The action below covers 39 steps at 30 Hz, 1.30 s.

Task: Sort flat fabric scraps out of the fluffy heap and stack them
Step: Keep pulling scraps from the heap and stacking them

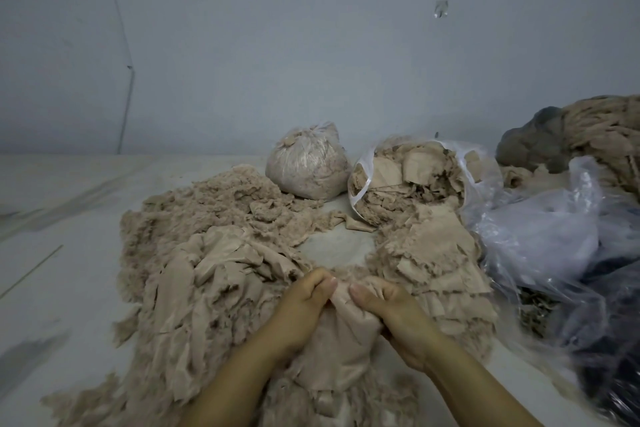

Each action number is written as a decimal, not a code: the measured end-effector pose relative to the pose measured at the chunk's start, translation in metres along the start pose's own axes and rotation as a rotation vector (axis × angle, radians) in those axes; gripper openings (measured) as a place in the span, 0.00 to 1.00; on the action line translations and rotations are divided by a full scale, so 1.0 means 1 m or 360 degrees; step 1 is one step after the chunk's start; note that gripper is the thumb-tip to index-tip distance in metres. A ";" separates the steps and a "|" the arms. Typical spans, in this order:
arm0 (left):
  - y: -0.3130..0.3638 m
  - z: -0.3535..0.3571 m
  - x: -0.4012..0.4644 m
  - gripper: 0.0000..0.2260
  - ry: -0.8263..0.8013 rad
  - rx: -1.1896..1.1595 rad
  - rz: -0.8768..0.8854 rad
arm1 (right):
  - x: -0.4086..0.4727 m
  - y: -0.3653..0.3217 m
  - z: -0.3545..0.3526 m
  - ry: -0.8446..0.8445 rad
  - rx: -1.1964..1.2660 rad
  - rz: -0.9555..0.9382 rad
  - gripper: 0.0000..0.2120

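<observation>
The left hand (301,305) and right hand (391,308) both pinch 1 smooth, flat beige fabric scrap (343,340) over the frayed, fluffy beige heap (207,218). Beyond lie a stack of flat scraps (433,253) and 2 stuffed clear plastic bags (308,163).

We see a plain blue-grey painted wall (311,45), a thin cable (117,10) running down it, pale concrete floor (52,201), dim light.
</observation>
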<state>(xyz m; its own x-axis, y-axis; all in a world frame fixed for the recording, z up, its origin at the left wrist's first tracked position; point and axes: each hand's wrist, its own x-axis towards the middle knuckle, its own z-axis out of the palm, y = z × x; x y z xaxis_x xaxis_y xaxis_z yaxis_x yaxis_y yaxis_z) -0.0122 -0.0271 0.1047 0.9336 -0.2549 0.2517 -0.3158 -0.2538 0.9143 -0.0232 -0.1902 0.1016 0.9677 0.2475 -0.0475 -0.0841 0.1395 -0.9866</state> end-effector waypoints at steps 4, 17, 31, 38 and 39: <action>0.004 0.006 0.000 0.13 0.0055 0.0243 0.0136 | -0.005 -0.009 -0.001 -0.0156 -0.0086 0.0013 0.16; -0.002 -0.002 -0.008 0.09 -0.0273 0.0047 -0.0099 | 0.005 -0.004 0.002 0.0626 -0.0116 -0.0448 0.12; -0.020 -0.031 -0.006 0.16 -0.0012 -0.0184 -0.0242 | 0.020 -0.020 -0.043 0.1043 -0.0336 -0.0528 0.16; -0.020 -0.040 -0.010 0.14 0.0037 -0.0050 -0.0295 | 0.039 -0.076 -0.090 0.1530 -0.1098 -0.0270 0.18; -0.020 -0.040 -0.010 0.16 0.0070 -0.0072 -0.0330 | 0.037 -0.070 -0.082 0.1509 -0.1238 -0.0321 0.19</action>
<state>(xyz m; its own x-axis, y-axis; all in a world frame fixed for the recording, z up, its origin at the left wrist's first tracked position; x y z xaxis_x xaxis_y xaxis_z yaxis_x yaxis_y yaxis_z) -0.0082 0.0172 0.0967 0.9846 -0.1605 0.0693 -0.1091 -0.2543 0.9610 0.0383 -0.2696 0.1557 0.7641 -0.5474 0.3414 -0.0639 -0.5908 -0.8043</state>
